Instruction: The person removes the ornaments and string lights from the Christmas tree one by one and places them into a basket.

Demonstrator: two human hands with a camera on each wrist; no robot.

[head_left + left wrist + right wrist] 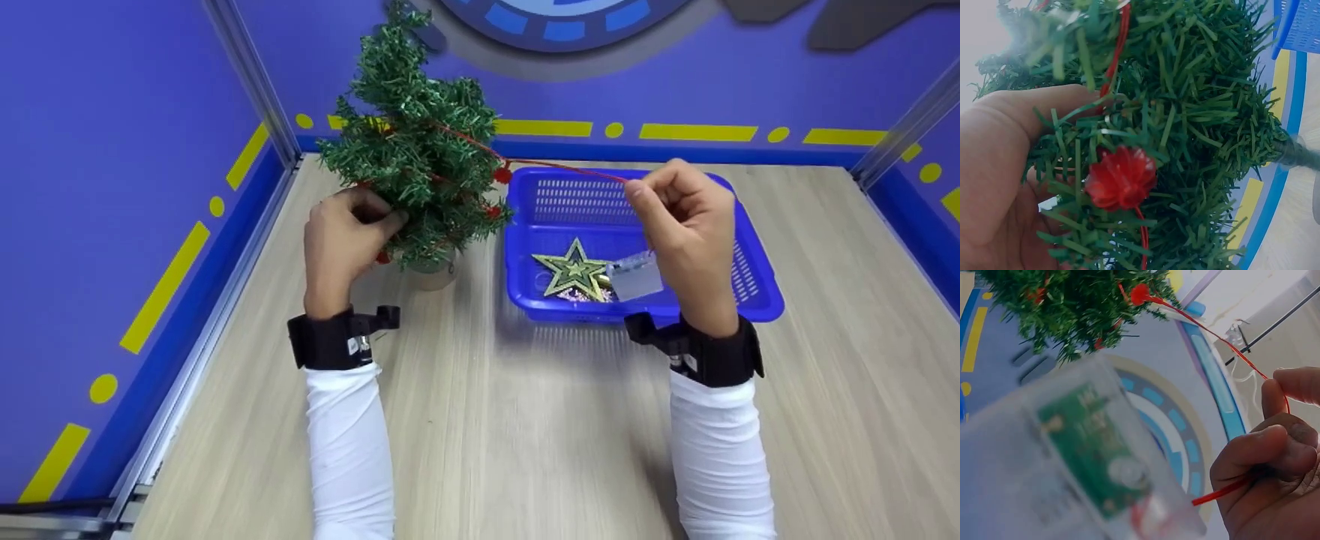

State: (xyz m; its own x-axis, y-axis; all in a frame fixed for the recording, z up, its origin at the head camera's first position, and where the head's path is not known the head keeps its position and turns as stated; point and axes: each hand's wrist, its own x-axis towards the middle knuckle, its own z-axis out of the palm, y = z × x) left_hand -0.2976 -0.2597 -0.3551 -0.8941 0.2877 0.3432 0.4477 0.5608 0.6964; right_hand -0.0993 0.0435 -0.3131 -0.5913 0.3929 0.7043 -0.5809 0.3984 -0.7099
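Note:
A small green artificial Christmas tree [409,142] stands on the table, wound with a red string of lights [555,165] that has red flower-shaped bulbs. My left hand [346,236] grips a lower branch on the tree's left side. In the left wrist view, its thumb [1055,104] lies by the red wire, above a red bulb [1121,179]; foliage hides some fingertips. My right hand [690,217] pinches the wire between thumb and index finger, drawn out taut from the tree. Below it dangles the clear battery box [1089,450], showing a green circuit board.
A blue plastic basket [517,289] sits right of the tree, under my right hand. Inside lie a gold-and-green star [574,268] and some small shiny pieces [581,295]. Blue panels [750,97] wall the table's back and sides.

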